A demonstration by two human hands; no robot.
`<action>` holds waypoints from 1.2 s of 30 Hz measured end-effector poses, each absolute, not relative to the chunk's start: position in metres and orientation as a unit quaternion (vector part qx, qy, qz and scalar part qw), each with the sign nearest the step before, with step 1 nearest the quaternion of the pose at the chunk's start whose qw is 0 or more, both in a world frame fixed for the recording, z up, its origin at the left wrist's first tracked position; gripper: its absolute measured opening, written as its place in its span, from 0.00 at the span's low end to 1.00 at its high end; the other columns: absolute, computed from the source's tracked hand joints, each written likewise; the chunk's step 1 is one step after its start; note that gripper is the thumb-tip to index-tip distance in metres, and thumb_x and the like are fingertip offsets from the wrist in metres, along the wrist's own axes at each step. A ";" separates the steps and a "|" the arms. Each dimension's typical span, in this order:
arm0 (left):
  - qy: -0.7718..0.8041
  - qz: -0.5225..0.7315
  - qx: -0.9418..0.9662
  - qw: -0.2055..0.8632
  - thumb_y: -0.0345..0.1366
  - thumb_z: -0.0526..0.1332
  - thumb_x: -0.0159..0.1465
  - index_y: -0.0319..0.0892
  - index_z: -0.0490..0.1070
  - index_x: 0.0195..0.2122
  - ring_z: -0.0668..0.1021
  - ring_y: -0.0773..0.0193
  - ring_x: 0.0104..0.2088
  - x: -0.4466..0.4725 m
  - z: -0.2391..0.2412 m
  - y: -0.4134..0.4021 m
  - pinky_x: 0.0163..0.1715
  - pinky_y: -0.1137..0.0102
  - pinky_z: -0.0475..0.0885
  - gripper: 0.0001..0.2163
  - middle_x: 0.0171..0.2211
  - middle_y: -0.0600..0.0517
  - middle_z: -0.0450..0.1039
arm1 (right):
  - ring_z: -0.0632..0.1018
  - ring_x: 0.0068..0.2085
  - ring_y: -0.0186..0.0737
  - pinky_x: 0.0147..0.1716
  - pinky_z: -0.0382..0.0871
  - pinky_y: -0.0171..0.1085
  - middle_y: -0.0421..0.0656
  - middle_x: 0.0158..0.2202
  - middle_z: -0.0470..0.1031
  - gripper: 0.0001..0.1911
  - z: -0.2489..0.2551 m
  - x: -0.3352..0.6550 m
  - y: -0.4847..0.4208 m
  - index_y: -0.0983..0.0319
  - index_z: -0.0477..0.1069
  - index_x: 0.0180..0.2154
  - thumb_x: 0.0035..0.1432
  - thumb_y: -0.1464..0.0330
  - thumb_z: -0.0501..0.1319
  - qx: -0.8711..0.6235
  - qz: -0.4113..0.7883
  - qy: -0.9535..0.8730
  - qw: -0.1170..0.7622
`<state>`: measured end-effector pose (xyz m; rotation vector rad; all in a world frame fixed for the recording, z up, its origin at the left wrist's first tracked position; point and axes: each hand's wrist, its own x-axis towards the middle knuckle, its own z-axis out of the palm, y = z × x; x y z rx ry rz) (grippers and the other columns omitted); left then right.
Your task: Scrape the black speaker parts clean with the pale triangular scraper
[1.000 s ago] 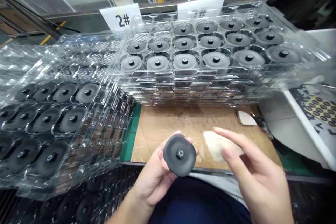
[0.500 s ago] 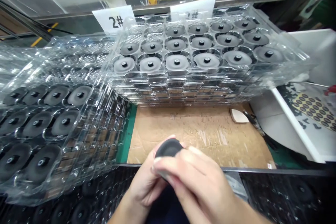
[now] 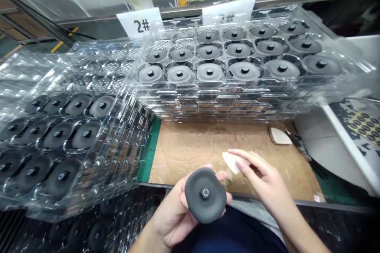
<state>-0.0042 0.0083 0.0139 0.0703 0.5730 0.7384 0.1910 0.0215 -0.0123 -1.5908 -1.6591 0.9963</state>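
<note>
My left hand [image 3: 178, 213] holds a dark grey rounded-square disc [image 3: 194, 205] from below and around its edge. A short stud with a shiny metal centre stands up from the disc's middle. To the right, above the cardboard, my right hand [image 3: 264, 178] pinches a thin cream-coloured piece [image 3: 233, 162], perhaps paper, between thumb and fingers. The two hands are apart. Similar dark discs [image 3: 209, 72] sit stud up in the pockets of a clear plastic tray [image 3: 184, 87], the top one of a stack beyond my hands.
A second stack of clear trays [image 3: 118, 142] with discs stands at the left. Cardboard [image 3: 184, 146] covers the green bench; another cream piece [image 3: 279, 136] lies there beside a dark slim tool [image 3: 298, 146]. A white bin [image 3: 350, 142] and a sheet of oval stickers [image 3: 363, 124] are at right.
My right hand has moved off the disc to the right, with the cream piece now in its fingers. My left hand has turned the disc so its stud side shows. The view has shifted slightly.
</note>
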 end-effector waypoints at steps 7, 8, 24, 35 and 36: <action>0.236 0.371 0.023 0.898 0.41 0.69 0.45 0.43 0.69 0.47 0.76 0.54 0.43 -0.002 0.003 0.003 0.40 0.69 0.72 0.27 0.48 0.44 0.71 | 0.77 0.40 0.43 0.39 0.72 0.40 0.45 0.39 0.76 0.13 -0.065 0.184 -0.033 0.60 0.71 0.44 0.58 0.68 0.53 -0.596 0.382 -0.663 0.244; 0.229 0.370 0.029 0.900 0.41 0.69 0.45 0.42 0.69 0.47 0.76 0.54 0.43 -0.002 0.003 0.003 0.40 0.69 0.72 0.27 0.47 0.44 0.72 | 0.77 0.40 0.43 0.38 0.72 0.40 0.44 0.39 0.76 0.13 -0.061 0.185 -0.032 0.60 0.71 0.43 0.58 0.67 0.54 -0.602 0.379 -0.659 0.245; 0.386 0.500 0.123 0.765 0.41 0.69 0.44 0.49 0.70 0.46 0.74 0.56 0.47 0.007 0.003 -0.001 0.45 0.70 0.69 0.26 0.48 0.49 0.72 | 0.75 0.35 0.36 0.33 0.68 0.34 0.41 0.36 0.75 0.12 0.041 0.176 -0.001 0.56 0.69 0.43 0.57 0.73 0.56 -0.542 0.302 -0.704 0.345; 0.411 0.547 0.087 0.724 0.38 0.61 0.56 0.53 0.57 0.57 0.69 0.54 0.53 0.012 -0.003 0.009 0.52 0.63 0.65 0.26 0.54 0.48 0.66 | 0.76 0.39 0.38 0.32 0.71 0.31 0.41 0.40 0.76 0.10 -0.001 0.188 0.000 0.56 0.72 0.41 0.59 0.66 0.55 -0.613 0.369 -0.602 0.355; 0.410 0.550 0.084 0.722 0.37 0.59 0.57 0.54 0.57 0.57 0.69 0.55 0.53 0.011 -0.003 0.009 0.52 0.63 0.65 0.25 0.54 0.49 0.66 | 0.76 0.40 0.39 0.33 0.71 0.33 0.43 0.41 0.75 0.11 -0.016 0.188 -0.001 0.57 0.72 0.42 0.59 0.66 0.55 -0.630 0.351 -0.602 0.341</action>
